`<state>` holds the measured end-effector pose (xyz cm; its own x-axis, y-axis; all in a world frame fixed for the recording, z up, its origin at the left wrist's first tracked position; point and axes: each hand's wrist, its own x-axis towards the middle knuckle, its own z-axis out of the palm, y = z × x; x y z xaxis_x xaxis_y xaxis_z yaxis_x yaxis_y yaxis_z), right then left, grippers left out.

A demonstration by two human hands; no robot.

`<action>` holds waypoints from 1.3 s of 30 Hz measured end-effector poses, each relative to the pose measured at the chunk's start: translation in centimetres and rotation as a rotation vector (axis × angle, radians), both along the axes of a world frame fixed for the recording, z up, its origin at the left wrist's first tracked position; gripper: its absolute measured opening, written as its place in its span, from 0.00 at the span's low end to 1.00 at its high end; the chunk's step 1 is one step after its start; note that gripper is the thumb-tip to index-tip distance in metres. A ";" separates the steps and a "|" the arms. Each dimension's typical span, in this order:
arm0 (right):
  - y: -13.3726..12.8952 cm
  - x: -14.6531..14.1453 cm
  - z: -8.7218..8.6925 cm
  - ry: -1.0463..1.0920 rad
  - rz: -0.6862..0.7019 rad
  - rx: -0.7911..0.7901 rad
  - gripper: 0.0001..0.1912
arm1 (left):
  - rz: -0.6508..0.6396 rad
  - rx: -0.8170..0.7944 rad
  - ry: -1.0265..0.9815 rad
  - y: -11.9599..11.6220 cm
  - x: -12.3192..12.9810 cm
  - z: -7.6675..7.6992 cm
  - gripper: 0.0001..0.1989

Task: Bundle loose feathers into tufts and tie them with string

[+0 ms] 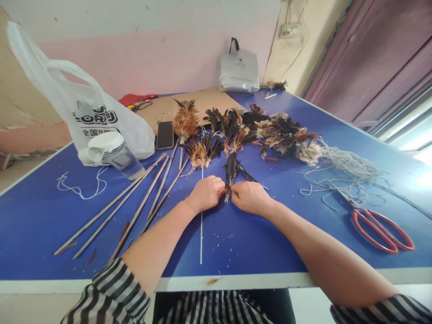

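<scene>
A small bundle of dark feathers (231, 168) lies on the blue table, its pale quill ends pointing towards me. My left hand (209, 192) is closed at the left side of the quill ends, thumb and fingertips pinched against them. From the right, my right hand (251, 197) is closed in the same way at the bundle's base. Whether a thin string also runs between the fingers is too small to tell. One loose dark feather (247, 173) lies just above my right hand. Brown and black feather bunches (202, 150) are spread beyond both hands.
Several thin sticks (145, 209) lie to the left, near a plastic jar (116, 155) and a white bag (101, 108). A phone (165, 135) lies by the cardboard (205, 101). On the right are tangled string (347, 162) and red-handled scissors (381, 229). A silver bag (238, 72) stands behind.
</scene>
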<state>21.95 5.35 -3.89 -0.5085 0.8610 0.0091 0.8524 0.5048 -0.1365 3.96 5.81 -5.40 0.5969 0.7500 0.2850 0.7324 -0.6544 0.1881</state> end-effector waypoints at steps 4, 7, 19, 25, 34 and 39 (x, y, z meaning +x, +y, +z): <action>-0.1 -0.3 0.0 -0.046 -0.008 0.002 0.14 | -0.012 0.021 0.005 0.1 0.0 -0.4 0.17; -0.2 -0.3 0.0 -0.040 -0.018 -0.003 0.14 | -0.002 0.028 0.011 0.1 0.0 -0.5 0.17; 0.1 0.4 -0.4 0.118 -0.016 -0.013 0.13 | 0.153 -0.153 -0.153 -0.3 0.3 0.3 0.17; 0.7 1.3 -0.5 0.335 0.027 -0.176 0.09 | 0.258 -0.192 -0.131 -1.4 1.1 1.0 0.15; 2.5 4.1 1.4 0.525 -0.085 -0.180 0.11 | 0.425 -0.290 -0.124 -1.3 0.8 1.3 0.08; 4.3 8.0 2.2 0.313 -0.237 -0.103 0.11 | 0.506 -0.335 -0.406 0.3 -1.2 2.7 0.11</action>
<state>29.95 9.68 -1.68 -0.2820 0.9586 0.0393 0.8526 0.2692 -0.4478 2.81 6.08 -2.67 0.0496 0.9919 0.1171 0.7597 -0.1136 0.6402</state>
